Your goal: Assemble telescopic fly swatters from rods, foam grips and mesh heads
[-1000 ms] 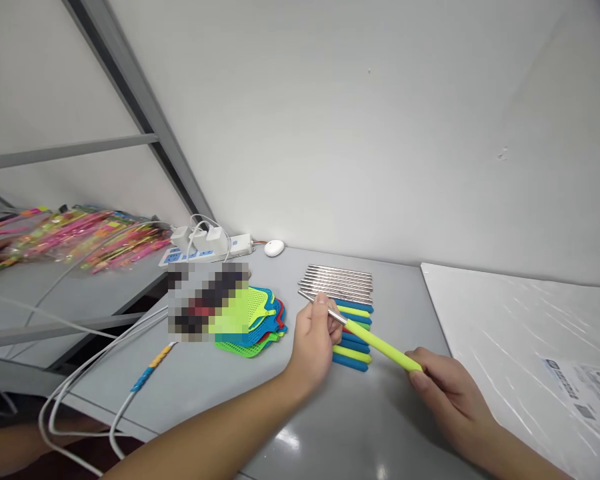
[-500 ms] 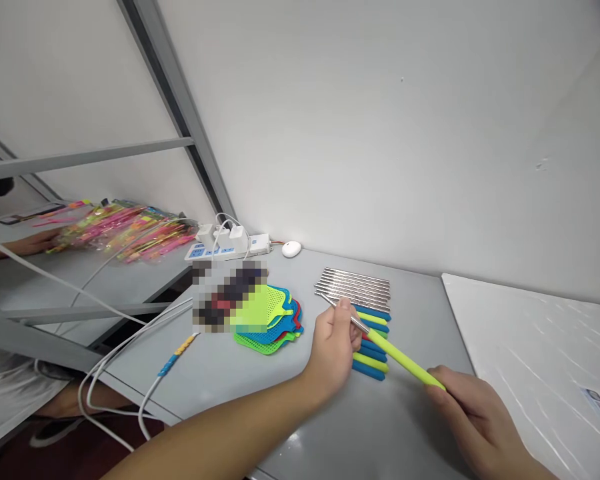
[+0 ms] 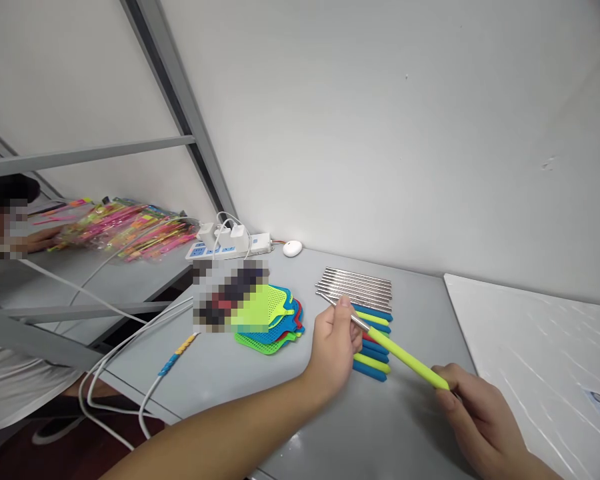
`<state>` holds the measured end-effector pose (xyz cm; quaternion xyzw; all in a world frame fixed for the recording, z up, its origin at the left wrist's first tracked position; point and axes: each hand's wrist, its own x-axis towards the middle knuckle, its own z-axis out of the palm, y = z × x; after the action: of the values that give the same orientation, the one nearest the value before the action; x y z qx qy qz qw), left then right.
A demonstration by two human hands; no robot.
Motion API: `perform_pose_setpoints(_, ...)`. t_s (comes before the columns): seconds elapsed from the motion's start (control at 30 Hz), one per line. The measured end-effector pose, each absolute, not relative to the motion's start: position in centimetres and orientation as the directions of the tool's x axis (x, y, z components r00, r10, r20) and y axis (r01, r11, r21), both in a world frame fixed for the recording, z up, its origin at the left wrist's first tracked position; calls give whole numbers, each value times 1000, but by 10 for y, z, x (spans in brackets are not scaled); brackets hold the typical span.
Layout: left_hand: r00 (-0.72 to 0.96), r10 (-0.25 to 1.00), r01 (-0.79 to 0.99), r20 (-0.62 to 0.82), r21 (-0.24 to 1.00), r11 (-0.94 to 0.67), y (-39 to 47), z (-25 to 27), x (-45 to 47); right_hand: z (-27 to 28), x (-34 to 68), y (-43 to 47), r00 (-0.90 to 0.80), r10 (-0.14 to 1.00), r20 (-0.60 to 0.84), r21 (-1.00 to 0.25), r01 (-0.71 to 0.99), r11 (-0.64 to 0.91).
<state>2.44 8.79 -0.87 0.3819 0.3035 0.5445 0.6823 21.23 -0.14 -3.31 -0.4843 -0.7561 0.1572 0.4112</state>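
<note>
My left hand [image 3: 331, 347] is closed around a thin metal rod [image 3: 360, 323], its thumb lying along the top. That rod runs into a yellow-green handle [image 3: 407, 360], which slants down to the right. At the handle's lower end, my right hand [image 3: 483, 417] pinches the tip between thumb and fingers. Behind and under the left hand lie several blue, yellow-green and red handles [image 3: 371, 371] in a row, partly hidden by it. Above them is a row of bare metal rods [image 3: 363, 283]. Perforated fly swatter heads [image 3: 270, 337] in green, blue and red are stacked to the left.
A power strip [image 3: 260, 243] with white plugs and a white oval device [image 3: 293, 249] sit by the wall. White cables [image 3: 93, 387] trail over the left edge. A plastic-wrapped white panel [image 3: 530, 347] lies right. Beyond the grey frame [image 3: 180, 100], another person sits near bagged colourful items [image 3: 135, 230].
My right hand has shifted slightly right, still at the handle's end. My left hand stays nearly in place on the rod. At the far left, the other person's head has come further into view.
</note>
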Motion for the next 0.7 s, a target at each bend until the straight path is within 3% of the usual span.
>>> perform_pose_setpoints(0.37,243,968,-504,-57,845,176,89,-10,26,-30,207,-1,-209,877,433,-606,653,455)
perform_pose_setpoints(0.7,246,967,-492,-69,850,186,90,-10,27,-25,202,-2,-298,809,506,-498,665,557)
